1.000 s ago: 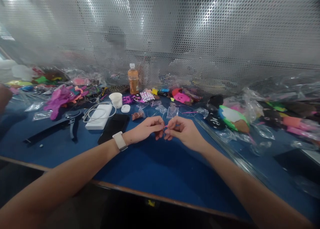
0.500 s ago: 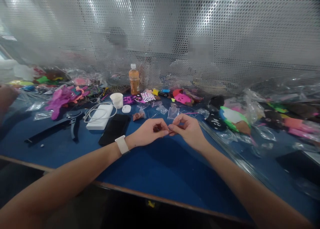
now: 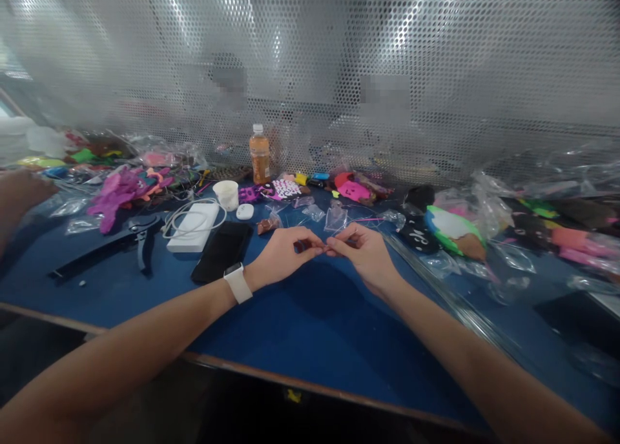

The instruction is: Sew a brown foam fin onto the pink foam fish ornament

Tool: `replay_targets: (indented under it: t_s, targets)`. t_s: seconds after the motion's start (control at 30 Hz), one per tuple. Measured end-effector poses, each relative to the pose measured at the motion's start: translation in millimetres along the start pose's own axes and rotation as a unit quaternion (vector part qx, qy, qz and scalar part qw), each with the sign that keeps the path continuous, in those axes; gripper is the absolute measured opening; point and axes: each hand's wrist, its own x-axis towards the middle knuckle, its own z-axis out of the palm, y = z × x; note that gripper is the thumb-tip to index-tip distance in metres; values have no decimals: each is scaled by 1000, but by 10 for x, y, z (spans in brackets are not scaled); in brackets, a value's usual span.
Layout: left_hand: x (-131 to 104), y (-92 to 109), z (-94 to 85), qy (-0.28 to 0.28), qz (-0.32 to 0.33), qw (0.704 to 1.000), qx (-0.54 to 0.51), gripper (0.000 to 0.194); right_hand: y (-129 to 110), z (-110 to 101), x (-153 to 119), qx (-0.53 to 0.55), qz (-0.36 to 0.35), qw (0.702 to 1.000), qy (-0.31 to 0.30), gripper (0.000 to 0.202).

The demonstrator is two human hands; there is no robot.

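Above the blue tabletop (image 3: 310, 328), my left hand (image 3: 285, 255) and my right hand (image 3: 365, 253) meet fingertip to fingertip. Both are closed in a pinch. Whatever sits between the fingertips is very small, and the fingers hide most of it. A watch with a pale band (image 3: 238, 284) circles my left wrist. Just beyond the hands lie a small clear plastic bag (image 3: 336, 218) and a bag with a brown lump (image 3: 266, 225). To the left of my left hand rests a black phone (image 3: 223, 252).
A white box (image 3: 194, 226) with a coiled cable, a paper cup (image 3: 227, 195), a drink bottle (image 3: 260, 155) and dark pliers-like cutters (image 3: 140, 237) stand leftward. Thin clear rods (image 3: 436, 286) lie right, near a green-edged clay piece (image 3: 455, 232). Another person's hand (image 3: 26, 189) shows at far left.
My hands stay together at almost the same spot, with slight finger movement and a small turn of the left wrist. The other person's hand has come further into view from the left.
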Motion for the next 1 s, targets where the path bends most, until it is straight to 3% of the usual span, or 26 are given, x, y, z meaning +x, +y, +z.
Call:
replay_targets:
  t_s: [0.1, 0.2, 0.33, 0.5, 0.8, 0.9, 1.0]
  targets:
    - [2, 15, -2, -4, 20, 999, 37, 10, -14, -16, 10, 6, 16, 1000, -19, 35]
    - [13, -8, -13, -19, 15, 999, 49, 9, -70, -65, 17, -26, -15, 998, -63, 31]
    - [21, -43, -35, -78, 25, 995, 56, 8, -162, -135, 25, -70, -88, 993, -36, 28]
    - [18, -27, -29, -115, 57, 989, 68, 13, -218, -169, 39, -101, -95, 989, -41, 25]
    - [52, -14, -76, -17, 31, 998, 47, 19, -292, -242, 42, -63, -76, 991, -86, 26]
    - [47, -30, -74, -33, 34, 997, 59, 16, -338, -241, 9, -175, -79, 972, -135, 18]
    - [32, -21, -62, -68, 65, 991, 98, 14, -326, -191, -40, -343, -127, 919, -150, 12]
